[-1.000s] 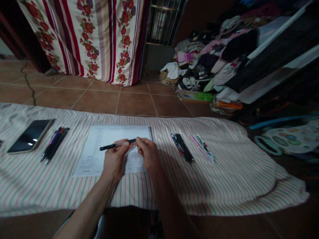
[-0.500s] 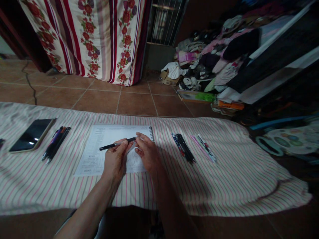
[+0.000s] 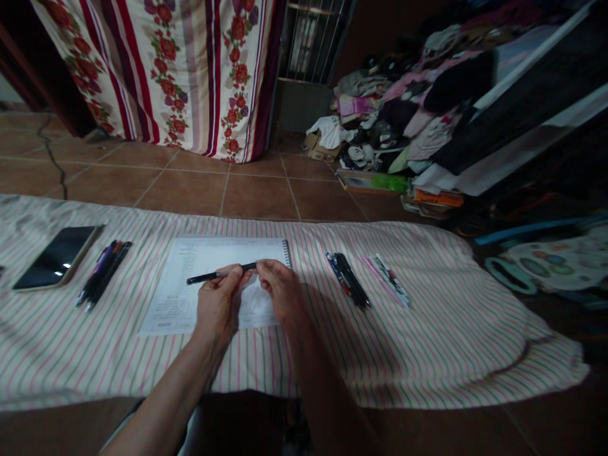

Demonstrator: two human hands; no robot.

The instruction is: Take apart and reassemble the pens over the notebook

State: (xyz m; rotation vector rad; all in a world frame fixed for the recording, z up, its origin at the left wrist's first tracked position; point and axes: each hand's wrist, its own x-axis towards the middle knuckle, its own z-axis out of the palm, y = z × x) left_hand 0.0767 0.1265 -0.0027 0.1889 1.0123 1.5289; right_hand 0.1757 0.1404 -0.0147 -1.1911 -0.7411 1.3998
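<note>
Above a spiral-bound notebook (image 3: 166, 278) with printed text on its page, I hold a black pen (image 3: 209, 277) nearly level in both hands. My left hand (image 3: 219, 301) pinches the pen near its middle, with the left end sticking out. At the pen's right end, the fingers of my right hand (image 3: 279, 285) are closed on the tip. What exactly lies between those fingertips is hidden. The notebook's wire binding runs along its right edge, beside my right hand.
Left of the notebook lie several pens (image 3: 102, 275) and a dark-screened phone (image 3: 57, 256). To its right are a bunch of dark pens (image 3: 349, 280) and some slim pink and white pens (image 3: 387, 278). All rest on a striped cloth (image 3: 451, 329). Beyond is a clothes pile (image 3: 394, 107).
My right fingers have drawn together from a looser, raised pose and closed on the pen's right end. My left hand keeps its hold, and the view has shifted slightly.
</note>
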